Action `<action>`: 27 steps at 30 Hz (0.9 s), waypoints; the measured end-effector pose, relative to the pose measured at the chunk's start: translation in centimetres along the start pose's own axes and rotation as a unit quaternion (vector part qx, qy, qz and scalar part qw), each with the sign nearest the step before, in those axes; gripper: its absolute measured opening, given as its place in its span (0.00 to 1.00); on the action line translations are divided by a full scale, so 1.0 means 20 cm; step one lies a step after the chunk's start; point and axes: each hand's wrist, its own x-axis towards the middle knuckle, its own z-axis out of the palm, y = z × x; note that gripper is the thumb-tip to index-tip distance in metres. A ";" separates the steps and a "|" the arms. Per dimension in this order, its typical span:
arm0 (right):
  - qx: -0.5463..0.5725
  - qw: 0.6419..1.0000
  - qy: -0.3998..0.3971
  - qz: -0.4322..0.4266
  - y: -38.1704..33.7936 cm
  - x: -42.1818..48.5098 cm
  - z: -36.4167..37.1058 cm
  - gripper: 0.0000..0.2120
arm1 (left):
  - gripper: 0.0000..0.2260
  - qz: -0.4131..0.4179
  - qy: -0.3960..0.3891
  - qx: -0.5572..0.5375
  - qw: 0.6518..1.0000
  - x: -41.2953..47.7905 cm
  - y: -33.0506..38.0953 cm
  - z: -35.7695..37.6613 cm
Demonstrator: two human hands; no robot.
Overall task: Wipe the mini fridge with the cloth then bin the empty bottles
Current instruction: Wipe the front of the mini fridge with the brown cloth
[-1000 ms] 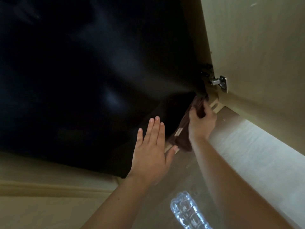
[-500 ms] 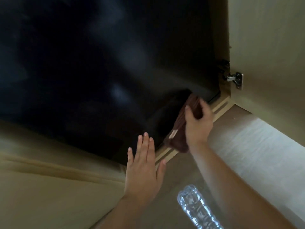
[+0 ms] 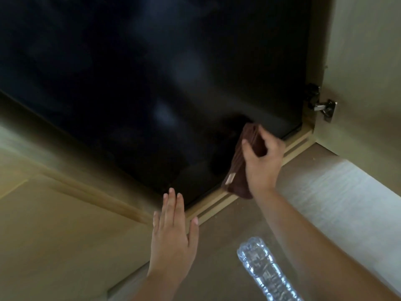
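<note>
The black mini fridge fills the upper part of the view, set inside a light wooden cabinet. My right hand grips a dark brown cloth and presses it against the fridge's lower right front, near the bottom edge. My left hand is flat with fingers together, held just below the fridge's bottom edge over the cabinet frame, holding nothing. A clear crushed plastic bottle lies on the floor at the bottom, between my forearms.
The open cabinet door stands at the right, with a metal hinge at its inner edge. A wooden sill runs under the fridge. Another cabinet panel is at the left.
My right hand has slid the cloth left and down along the fridge's lower front. My left hand has dropped from the fridge face to below its edge. The view has shifted.
</note>
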 end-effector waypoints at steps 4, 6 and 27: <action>-0.015 0.998 0.051 -0.045 -0.09 0.12 0.01 0.20 | 0.26 -0.009 0.012 -0.043 0.999 -0.02 -0.04 0.02; -0.024 0.998 0.029 -0.051 -0.07 0.04 0.04 0.20 | 0.28 -0.014 0.018 -0.058 0.998 -0.03 -0.05 0.02; -0.087 0.978 -0.175 -0.074 0.14 -0.57 0.22 0.20 | 0.33 -0.103 0.011 -0.385 0.917 0.01 -0.15 -0.01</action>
